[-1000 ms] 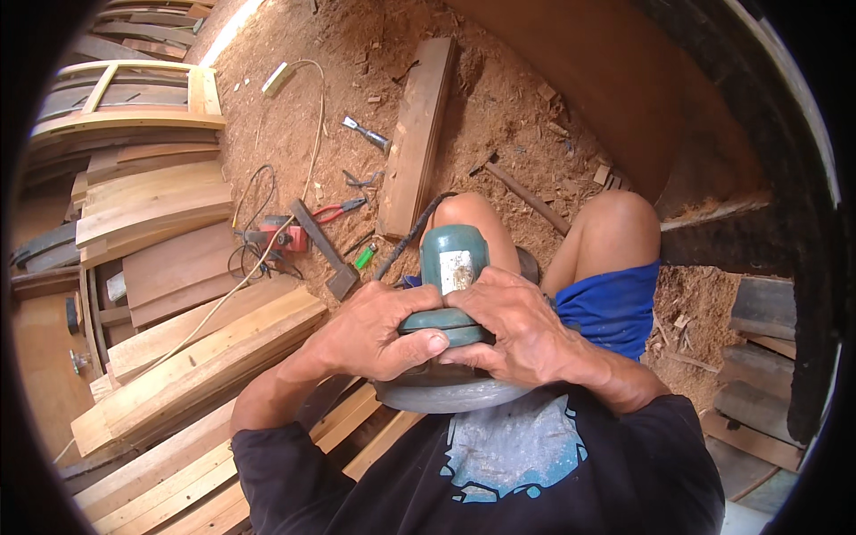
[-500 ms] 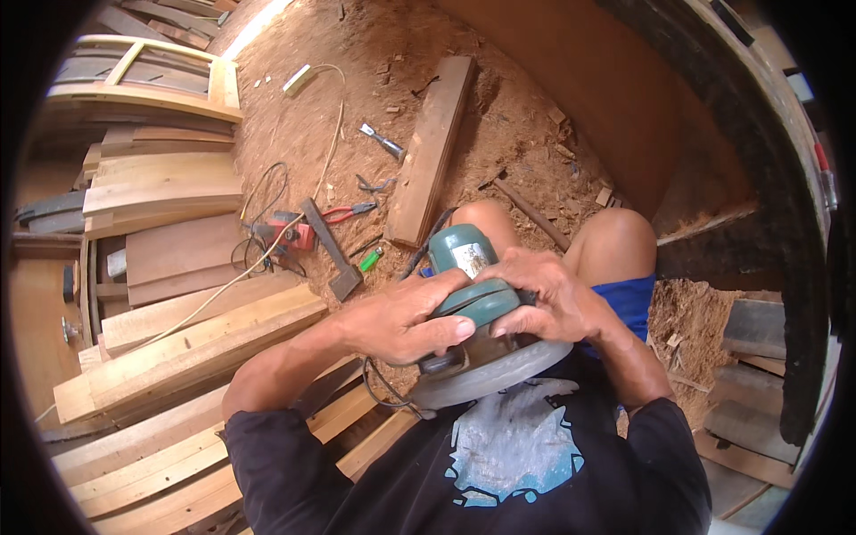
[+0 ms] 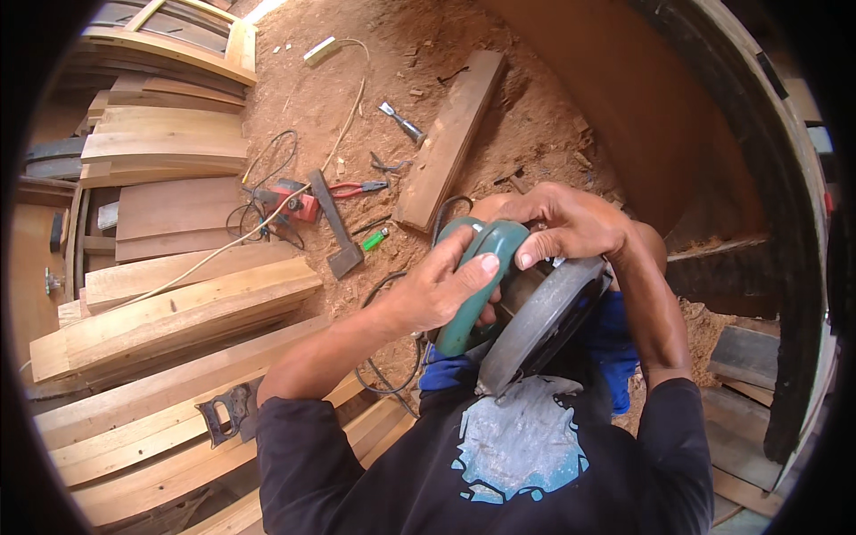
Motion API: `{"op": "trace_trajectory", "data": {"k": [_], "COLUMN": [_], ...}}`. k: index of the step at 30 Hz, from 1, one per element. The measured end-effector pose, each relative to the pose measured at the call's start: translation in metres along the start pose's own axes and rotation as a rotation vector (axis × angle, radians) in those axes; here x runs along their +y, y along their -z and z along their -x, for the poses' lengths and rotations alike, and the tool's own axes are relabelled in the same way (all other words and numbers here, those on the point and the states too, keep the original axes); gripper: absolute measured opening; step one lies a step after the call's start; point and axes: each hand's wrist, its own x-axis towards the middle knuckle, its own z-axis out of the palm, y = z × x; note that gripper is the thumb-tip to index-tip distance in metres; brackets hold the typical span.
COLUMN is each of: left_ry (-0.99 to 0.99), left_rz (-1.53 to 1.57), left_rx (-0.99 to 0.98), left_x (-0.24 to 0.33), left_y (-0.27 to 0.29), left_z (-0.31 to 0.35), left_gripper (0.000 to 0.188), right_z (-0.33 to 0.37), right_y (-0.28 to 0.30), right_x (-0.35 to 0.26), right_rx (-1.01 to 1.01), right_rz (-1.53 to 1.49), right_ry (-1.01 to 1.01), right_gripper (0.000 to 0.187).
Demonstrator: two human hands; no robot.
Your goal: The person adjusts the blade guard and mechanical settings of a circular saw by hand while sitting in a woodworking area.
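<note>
A green circular saw (image 3: 473,299) is tilted over my lap, its round grey blade guard (image 3: 546,314) turned up on edge toward my chest. My left hand (image 3: 432,290) wraps round the green handle, thumb on top. Over the saw's far side curl the fingers of my right hand (image 3: 571,221), its thumb against the body near the handle. That hand hides most of the motor housing. A dark cord (image 3: 417,357) loops down beside the saw on the left.
Beyond my knees a thick brown board (image 3: 453,143) lies on sawdust. Near it are a chisel (image 3: 403,123), red-handled pliers (image 3: 358,189), a hammer-like tool (image 3: 335,227), a green-handled tool (image 3: 375,239) and a red power tool (image 3: 294,201). Stacked planks (image 3: 178,312) fill the left; a handsaw (image 3: 227,415) rests there.
The circular saw has been turned, so its guard stands steeper and the motor housing has gone behind my right hand. Both hands kept hold. The view shifted slightly, bringing the handsaw into sight.
</note>
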Motion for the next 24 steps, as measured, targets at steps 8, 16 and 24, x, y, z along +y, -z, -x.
{"op": "trace_trajectory", "data": {"k": [8,16,24], "left_ry": [-0.011,0.1,0.093], "left_rz": [-0.102,-0.197,-0.049], "left_rx": [-0.215,-0.168,-0.213], "left_x": [0.0,0.003,-0.002], "left_y": [-0.001,-0.016,-0.019], "left_z": [-0.01,-0.005,-0.01], "left_gripper": [0.062,0.055,0.054], "right_z": [0.021,0.037,0.051], "right_y": [-0.005,-0.03,-0.067], "right_x": [0.007,-0.028,-0.043], "right_rx": [0.009,0.133,0.58], "right_rz": [-0.009,0.554,0.739], "right_ry": [0.003,-0.083,0.023], "right_gripper": [0.051,0.059,0.039]}}
